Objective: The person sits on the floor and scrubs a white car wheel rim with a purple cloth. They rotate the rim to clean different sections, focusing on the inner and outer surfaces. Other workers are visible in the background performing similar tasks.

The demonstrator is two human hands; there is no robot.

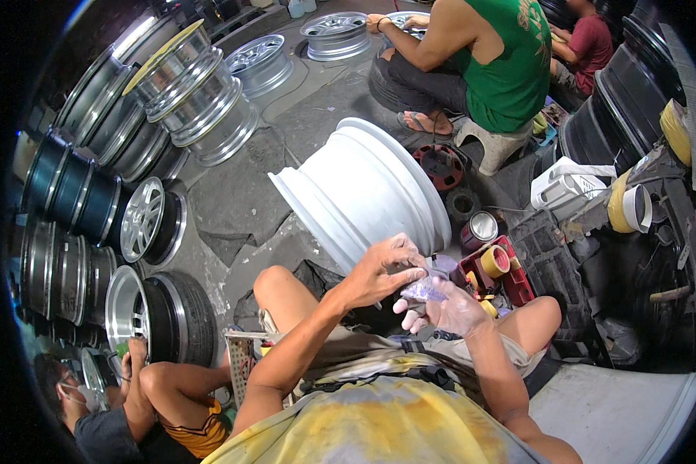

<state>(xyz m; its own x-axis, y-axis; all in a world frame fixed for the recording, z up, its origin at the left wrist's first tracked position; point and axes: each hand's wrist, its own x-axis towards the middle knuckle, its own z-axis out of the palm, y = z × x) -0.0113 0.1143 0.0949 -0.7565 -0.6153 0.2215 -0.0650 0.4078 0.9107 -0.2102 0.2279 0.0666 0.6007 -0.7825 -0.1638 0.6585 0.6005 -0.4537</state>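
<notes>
My left hand (385, 271) is closed, thumb and fingers pinched together just above my right hand; what is between the fingertips is too small to make out. My right hand (455, 311) is palm up with its fingers curled, dusted white. Across its fingers lies a small pale purple piece (424, 291), perhaps a folded sheet, partly covered by the left fingertips. Right in front of both hands, a large white wheel rim (363, 197) lies tilted on its side on the floor.
A red tray (518, 284) with tape rolls and an open can (481, 228) stand right of the rim. Stacked rims (197, 100) line the left. One person in green (506, 66) sits ahead, another (108, 417) at lower left. A white jug (566, 185) is at right.
</notes>
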